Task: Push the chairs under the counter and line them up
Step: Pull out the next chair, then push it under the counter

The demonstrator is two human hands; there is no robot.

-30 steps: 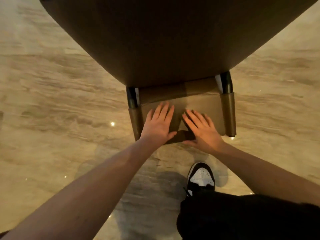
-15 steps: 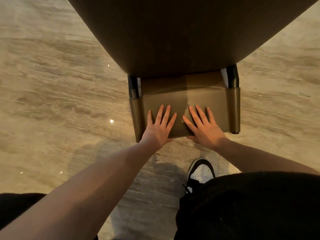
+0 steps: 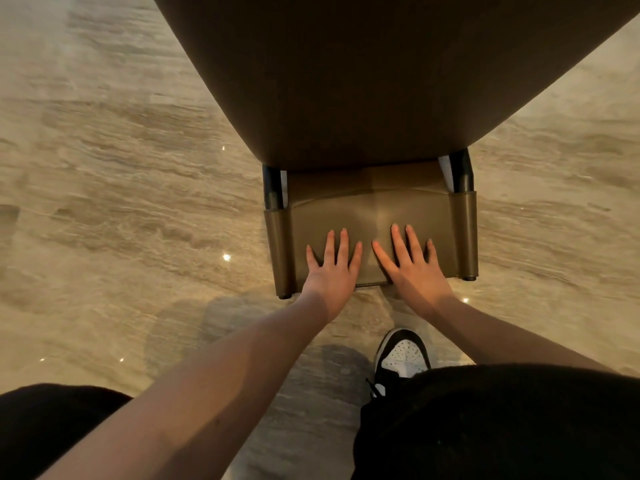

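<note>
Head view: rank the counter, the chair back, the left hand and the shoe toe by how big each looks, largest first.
1. Counter, filling most of the upper frame.
2. Chair back, the tan panel under both palms.
3. Left hand.
4. Shoe: close to the hand in apparent size and partly hidden by dark clothing, so these two are unsure.

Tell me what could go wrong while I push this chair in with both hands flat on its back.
1. Both the left hand and right hand lie open on the chair backrest without gripping, so they may slip.
2. The floor looks glossy; the chair might slide crooked.
3. The counter hides the seat, so a bump underneath could go unseen.
</note>
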